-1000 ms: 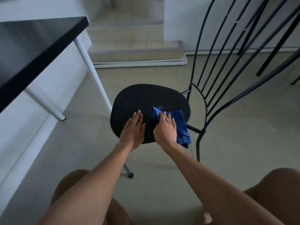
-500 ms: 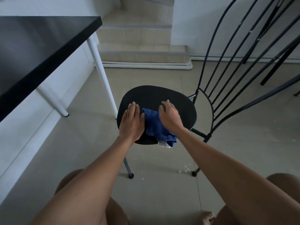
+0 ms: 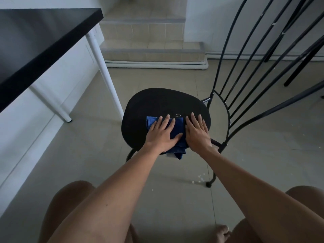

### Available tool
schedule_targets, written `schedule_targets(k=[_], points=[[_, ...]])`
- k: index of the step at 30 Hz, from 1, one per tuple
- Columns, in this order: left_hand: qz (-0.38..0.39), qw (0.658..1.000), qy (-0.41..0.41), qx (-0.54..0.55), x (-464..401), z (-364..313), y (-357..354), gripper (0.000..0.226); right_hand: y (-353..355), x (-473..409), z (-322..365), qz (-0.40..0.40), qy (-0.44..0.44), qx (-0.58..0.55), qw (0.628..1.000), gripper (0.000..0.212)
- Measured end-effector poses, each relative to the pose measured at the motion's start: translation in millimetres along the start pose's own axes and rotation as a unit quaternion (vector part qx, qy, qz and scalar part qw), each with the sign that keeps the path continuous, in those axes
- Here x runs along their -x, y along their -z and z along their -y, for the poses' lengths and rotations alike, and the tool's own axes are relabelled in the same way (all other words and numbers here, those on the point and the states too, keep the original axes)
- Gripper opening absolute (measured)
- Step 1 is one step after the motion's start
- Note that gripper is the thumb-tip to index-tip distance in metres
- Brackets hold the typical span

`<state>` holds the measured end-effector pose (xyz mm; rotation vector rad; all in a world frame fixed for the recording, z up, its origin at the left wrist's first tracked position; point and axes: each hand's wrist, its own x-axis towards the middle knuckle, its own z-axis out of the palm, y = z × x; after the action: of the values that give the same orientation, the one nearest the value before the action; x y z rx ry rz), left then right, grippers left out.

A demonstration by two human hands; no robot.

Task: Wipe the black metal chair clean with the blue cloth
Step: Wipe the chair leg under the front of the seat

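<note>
The black metal chair (image 3: 157, 102) stands in front of me, its rounded seat facing up and its thin curved back rods rising at the right. A folded blue cloth (image 3: 178, 127) lies on the near half of the seat, one corner hanging over the front edge. My left hand (image 3: 162, 133) lies flat on the cloth with straight fingers, pressing it down. My right hand (image 3: 197, 131) rests flat beside it on the seat, its inner edge touching the cloth's right side.
A black-topped table (image 3: 43, 41) with white legs (image 3: 103, 74) stands at the left, one leg close to the seat. Tiled steps (image 3: 149, 50) lie beyond. More black rods (image 3: 301, 64) cross the upper right. White crumbs (image 3: 199, 178) dot the floor by a chair foot. My knees frame the bottom.
The cloth passed from under my right hand to under my left hand. My right hand moved to the seat's right side and flattened.
</note>
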<state>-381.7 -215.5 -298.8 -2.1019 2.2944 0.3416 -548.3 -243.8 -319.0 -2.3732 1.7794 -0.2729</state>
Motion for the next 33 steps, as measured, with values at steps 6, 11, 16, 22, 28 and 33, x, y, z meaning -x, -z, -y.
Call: schedule_targets(k=[6,11,16,22,28,33], points=[[0.000,0.999,0.040,0.007,19.1,32.6,5.7,0.075,-2.8,0.9,31.7,0.028,0.045,0.036,0.998,0.057],[-0.045,0.996,0.076,0.029,52.1,71.0,5.5,0.074,-7.9,-2.2,70.0,0.045,0.065,0.009,0.997,0.057],[-0.082,0.978,0.167,0.093,78.0,86.7,0.3,0.080,-17.1,0.0,96.2,0.047,0.047,0.008,0.998,0.056],[-0.163,0.908,0.194,0.333,80.6,73.6,-17.8,0.077,-20.8,-0.3,103.3,0.043,0.035,0.012,0.998,0.057],[-0.239,0.858,0.174,0.421,107.5,74.0,-29.1,0.057,-25.3,-5.3,116.2,0.049,0.113,0.027,0.992,0.056],[-0.242,0.845,0.192,0.437,133.9,96.2,-43.5,0.054,-28.6,-15.7,142.8,0.063,0.180,0.011,0.982,0.055]])
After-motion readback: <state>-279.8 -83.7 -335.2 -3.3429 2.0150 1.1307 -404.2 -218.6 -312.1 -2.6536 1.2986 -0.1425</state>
